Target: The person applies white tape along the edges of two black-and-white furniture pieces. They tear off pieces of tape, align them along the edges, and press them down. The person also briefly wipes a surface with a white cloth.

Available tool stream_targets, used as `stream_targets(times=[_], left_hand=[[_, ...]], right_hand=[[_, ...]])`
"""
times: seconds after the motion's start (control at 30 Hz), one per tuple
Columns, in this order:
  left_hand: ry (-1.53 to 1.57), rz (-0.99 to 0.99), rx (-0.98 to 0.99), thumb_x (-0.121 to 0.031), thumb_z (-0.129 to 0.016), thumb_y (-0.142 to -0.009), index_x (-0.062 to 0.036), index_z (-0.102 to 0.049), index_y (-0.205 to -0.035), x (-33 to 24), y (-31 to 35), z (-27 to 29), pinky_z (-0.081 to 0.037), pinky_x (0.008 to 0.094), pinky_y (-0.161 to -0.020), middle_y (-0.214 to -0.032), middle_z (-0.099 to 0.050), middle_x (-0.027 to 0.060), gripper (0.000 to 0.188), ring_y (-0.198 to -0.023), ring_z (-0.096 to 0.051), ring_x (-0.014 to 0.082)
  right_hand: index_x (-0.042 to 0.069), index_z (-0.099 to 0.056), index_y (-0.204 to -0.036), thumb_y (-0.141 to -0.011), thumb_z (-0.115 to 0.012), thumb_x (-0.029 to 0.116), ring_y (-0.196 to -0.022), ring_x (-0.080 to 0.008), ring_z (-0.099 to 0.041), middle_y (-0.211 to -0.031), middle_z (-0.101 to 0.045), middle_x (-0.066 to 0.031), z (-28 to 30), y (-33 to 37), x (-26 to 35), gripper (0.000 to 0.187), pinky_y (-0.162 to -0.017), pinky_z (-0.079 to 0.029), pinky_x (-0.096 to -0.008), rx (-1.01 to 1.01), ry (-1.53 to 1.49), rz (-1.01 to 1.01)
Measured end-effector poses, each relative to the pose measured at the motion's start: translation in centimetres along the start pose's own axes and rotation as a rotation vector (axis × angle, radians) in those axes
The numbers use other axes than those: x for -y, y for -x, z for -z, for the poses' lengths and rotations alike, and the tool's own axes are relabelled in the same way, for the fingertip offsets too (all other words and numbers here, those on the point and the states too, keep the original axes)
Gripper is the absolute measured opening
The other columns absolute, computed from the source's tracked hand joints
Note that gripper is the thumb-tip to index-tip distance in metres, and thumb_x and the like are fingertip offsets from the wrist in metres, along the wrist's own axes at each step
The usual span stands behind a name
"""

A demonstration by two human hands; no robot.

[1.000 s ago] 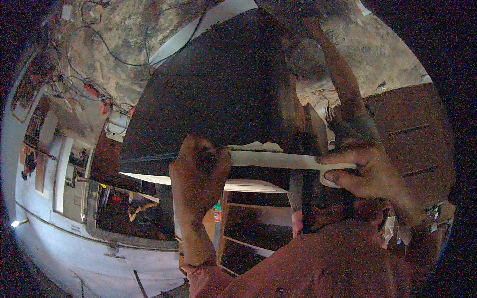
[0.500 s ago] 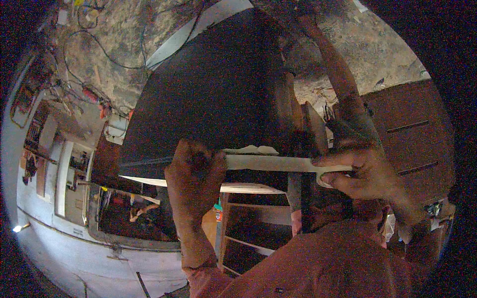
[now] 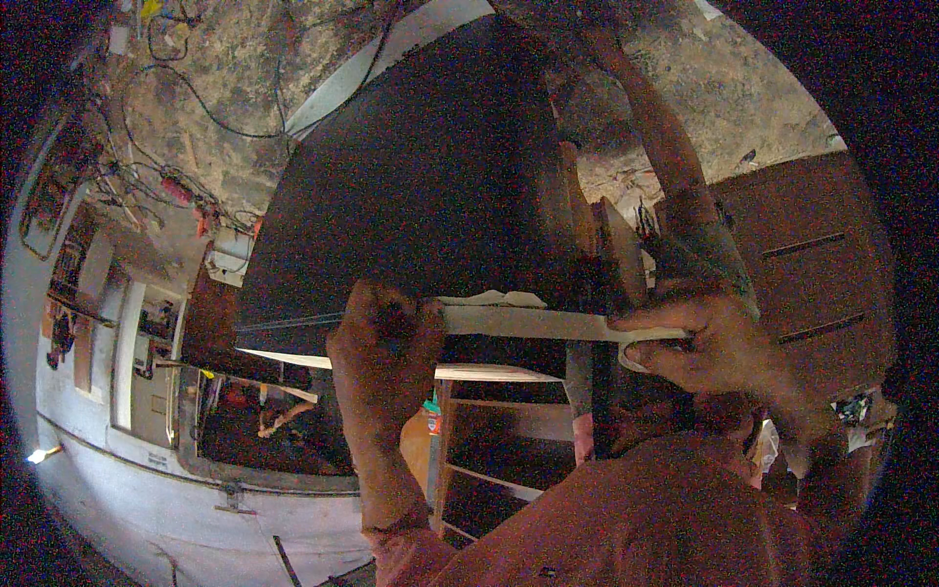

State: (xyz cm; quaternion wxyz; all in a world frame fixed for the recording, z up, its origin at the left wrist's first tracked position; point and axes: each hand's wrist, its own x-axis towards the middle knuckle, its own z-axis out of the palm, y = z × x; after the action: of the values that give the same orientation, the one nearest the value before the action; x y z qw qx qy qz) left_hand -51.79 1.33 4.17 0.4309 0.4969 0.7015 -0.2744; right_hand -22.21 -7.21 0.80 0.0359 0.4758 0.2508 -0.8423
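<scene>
A pale, flat, tape-like strip [image 3: 528, 322] stretches between my two hands along the near edge of a large dark panel [image 3: 411, 186]. My left hand [image 3: 386, 342] is closed at the strip's left end, its knuckles against the panel edge; the fingertips are in shadow. My right hand [image 3: 709, 342] pinches the other end between thumb and fingers, where the strip bends into a small pale curl. Behind the strip lies a crumpled pale piece [image 3: 494, 299]. Thin light lines run along the panel edge left of my left hand.
Another person's arm [image 3: 660, 127] reaches in at the far right. A brown slotted cabinet panel [image 3: 797, 240] stands to the right. Below the dark panel is a wooden frame with crossbars [image 3: 509, 421]. Cables [image 3: 210, 108] lie on the rough floor at far left.
My hands keep their hold on the strip and barely shift. The strip's right part sits slightly lower, and the whole view has moved a little.
</scene>
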Motion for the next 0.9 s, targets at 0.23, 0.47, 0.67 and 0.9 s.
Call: stream_targets(times=[0.23, 0.47, 0.67, 0.9], left_hand=[[-0.022, 0.026, -0.002, -0.013, -0.077, -0.083, -0.0065, -0.053, -0.084, 0.1, 0.4, -0.2, -0.052, 0.0324, -0.064, -0.074, -0.065, 0.0081, 0.025, -0.066, -0.062, 0.0171], [-0.003, -0.021, -0.008, -0.014, -0.077, -0.083, -0.0058, -0.055, -0.088, 0.8, -0.8, 0.2, -0.054, 0.0335, -0.067, -0.075, -0.066, 0.0092, 0.025, -0.068, -0.064, 0.0184], [0.047, 0.042, -0.008, -0.013, -0.076, -0.083, -0.0053, -0.056, -0.089, 1.0, -0.2, -0.6, -0.054, 0.0332, -0.067, -0.076, -0.067, 0.0102, 0.023, -0.07, -0.065, 0.0182], [0.051, 0.058, 0.017, -0.011, -0.075, -0.084, -0.0048, -0.056, -0.091, 0.9, 0.0, -0.4, -0.053, 0.0316, -0.067, -0.076, -0.068, 0.0094, 0.022, -0.069, -0.063, 0.0146]], right_hand=[[0.012, -0.073, -0.117, -0.085, -0.077, 0.015, -0.1, -0.0176, -0.071, -0.109, -0.074, -0.0098, -0.5, -0.3, 0.2, 0.032, -0.091, -0.054, -0.03, 0.058, -0.086, -0.104], [0.01, -0.072, -0.116, -0.085, -0.077, 0.019, -0.1, -0.0204, -0.072, -0.109, -0.074, -0.0096, -1.1, -1.6, -0.5, 0.033, -0.089, -0.056, -0.0324, 0.059, 0.054, 0.033], [0.01, -0.073, -0.115, -0.085, -0.076, 0.02, -0.092, -0.0248, -0.073, -0.102, -0.075, -0.0117, -2.6, -1.8, -2.7, 0.031, -0.083, -0.057, -0.0355, 0.086, -0.037, 0.027], [0.01, -0.073, -0.112, -0.084, -0.076, 0.016, -0.089, -0.0249, -0.074, -0.099, -0.074, -0.0119, -4.4, -2.0, -3.9, 0.029, -0.081, -0.057, -0.0356, 0.026, -0.077, 0.103]])
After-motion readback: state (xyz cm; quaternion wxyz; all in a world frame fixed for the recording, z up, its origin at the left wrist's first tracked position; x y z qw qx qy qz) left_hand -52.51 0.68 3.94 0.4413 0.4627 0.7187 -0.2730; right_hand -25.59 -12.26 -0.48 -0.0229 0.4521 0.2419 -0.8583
